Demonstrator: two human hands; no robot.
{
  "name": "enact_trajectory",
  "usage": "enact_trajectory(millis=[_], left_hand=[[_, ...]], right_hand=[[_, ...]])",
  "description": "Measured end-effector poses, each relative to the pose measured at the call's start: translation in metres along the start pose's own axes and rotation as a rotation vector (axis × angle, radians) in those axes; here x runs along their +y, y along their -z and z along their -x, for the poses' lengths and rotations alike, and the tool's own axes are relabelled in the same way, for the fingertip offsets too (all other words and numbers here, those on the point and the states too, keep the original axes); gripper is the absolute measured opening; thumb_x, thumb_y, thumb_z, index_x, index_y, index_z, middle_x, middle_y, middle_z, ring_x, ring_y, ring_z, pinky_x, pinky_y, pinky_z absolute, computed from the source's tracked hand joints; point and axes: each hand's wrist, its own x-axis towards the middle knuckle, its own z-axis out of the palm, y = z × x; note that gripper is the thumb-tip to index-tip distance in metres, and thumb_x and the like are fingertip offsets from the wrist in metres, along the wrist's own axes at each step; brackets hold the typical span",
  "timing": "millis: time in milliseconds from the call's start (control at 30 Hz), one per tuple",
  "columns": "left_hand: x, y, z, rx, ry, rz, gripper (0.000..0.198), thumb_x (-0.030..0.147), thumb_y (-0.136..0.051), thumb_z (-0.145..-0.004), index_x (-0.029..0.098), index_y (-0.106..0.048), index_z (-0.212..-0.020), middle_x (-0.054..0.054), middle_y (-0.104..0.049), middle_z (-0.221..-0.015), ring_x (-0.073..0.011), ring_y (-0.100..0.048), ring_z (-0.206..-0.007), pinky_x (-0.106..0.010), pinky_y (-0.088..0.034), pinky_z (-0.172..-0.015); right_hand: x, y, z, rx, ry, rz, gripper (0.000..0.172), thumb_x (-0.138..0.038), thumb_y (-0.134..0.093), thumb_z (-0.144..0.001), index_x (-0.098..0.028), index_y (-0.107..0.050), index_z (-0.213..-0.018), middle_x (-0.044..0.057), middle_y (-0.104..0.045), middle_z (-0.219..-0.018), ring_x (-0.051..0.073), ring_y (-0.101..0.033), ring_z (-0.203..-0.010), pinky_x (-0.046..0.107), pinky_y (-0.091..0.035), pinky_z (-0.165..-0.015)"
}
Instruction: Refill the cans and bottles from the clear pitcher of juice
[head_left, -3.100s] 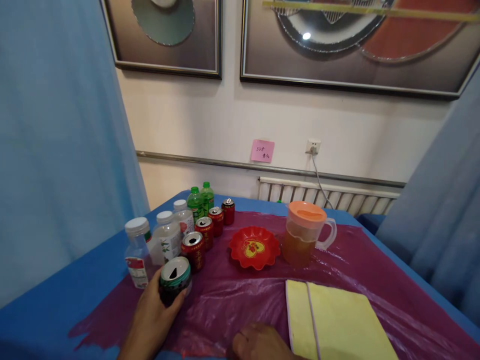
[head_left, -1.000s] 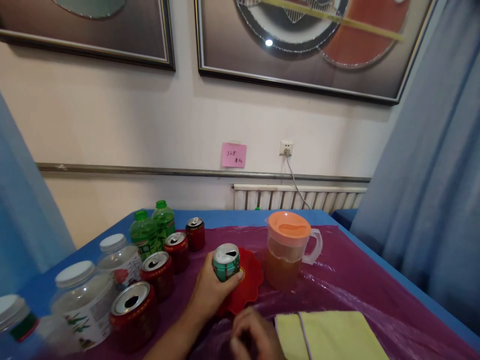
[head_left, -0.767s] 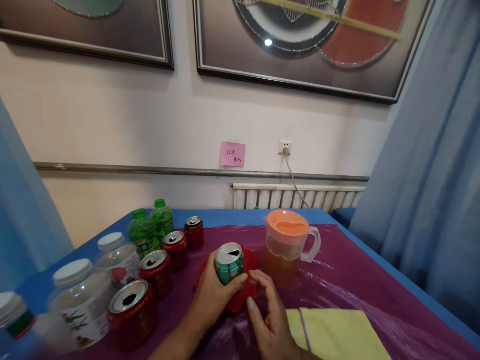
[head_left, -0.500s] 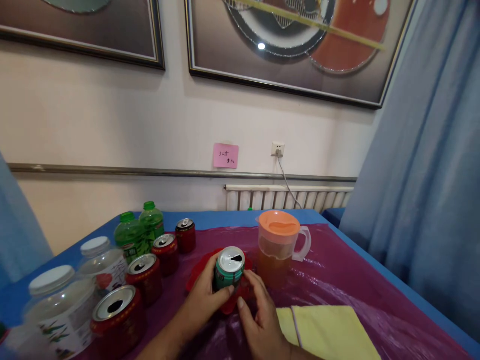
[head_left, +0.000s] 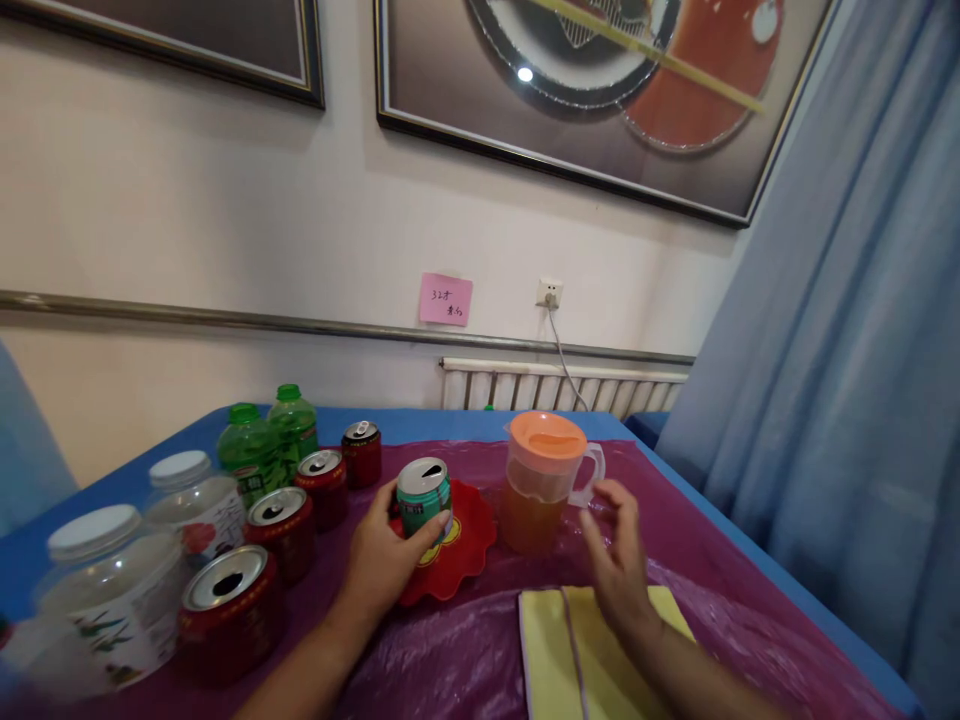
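My left hand [head_left: 390,550] is wrapped round a green can [head_left: 422,497] with an opened silver top. The can is over the left part of a red scalloped plate [head_left: 469,545]; whether it touches the plate I cannot tell. My right hand [head_left: 619,555] is open, thumb and fingers apart, close to the handle of a clear pitcher [head_left: 534,505]. An orange lid [head_left: 547,440] covers the pitcher, which holds amber liquid. Below my right hand lies a folded yellow cloth [head_left: 551,650].
Several red cans [head_left: 232,620] stand in a row on the left. Beside them are two white-lidded jars [head_left: 112,600] and two green bottles [head_left: 247,445]. Purple plastic sheeting [head_left: 442,660] covers much of the blue table [head_left: 187,445]. A blue curtain [head_left: 825,350] hangs at the right.
My right hand has left the can's side and moved right, up to the pitcher's handle. My left hand has shifted the can slightly left, uncovering more of the red plate.
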Motion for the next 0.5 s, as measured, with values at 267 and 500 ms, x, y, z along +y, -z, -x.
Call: enact_trajectory(millis=[267, 500], left_hand=[[-0.004, -0.001, 0.000, 0.002, -0.007, -0.013, 0.062, 0.049, -0.076, -0.063, 0.019, -0.062, -0.116, -0.010, -0.077, -0.111, -0.0299, -0.074, -0.099, -0.042, -0.059, -0.090], [-0.008, -0.001, 0.001, 0.002, 0.017, -0.035, 0.062, 0.048, -0.077, -0.063, 0.019, -0.062, -0.115, -0.011, -0.076, -0.112, -0.0308, -0.074, -0.099, -0.044, -0.059, -0.090]], right_hand=[[0.043, -0.019, -0.073, 0.032, -0.324, -0.156, 0.060, -0.079, -0.055, -0.080, -0.019, -0.060, -0.079, 0.000, -0.061, -0.069, 0.018, -0.057, -0.067, 0.031, -0.046, -0.066], [0.047, -0.037, -0.078, 0.077, -0.421, -0.328, 0.063, -0.082, -0.061, -0.073, -0.025, -0.038, -0.061, -0.012, -0.034, -0.049, 0.008, -0.030, -0.044, 0.022, -0.027, -0.043]])
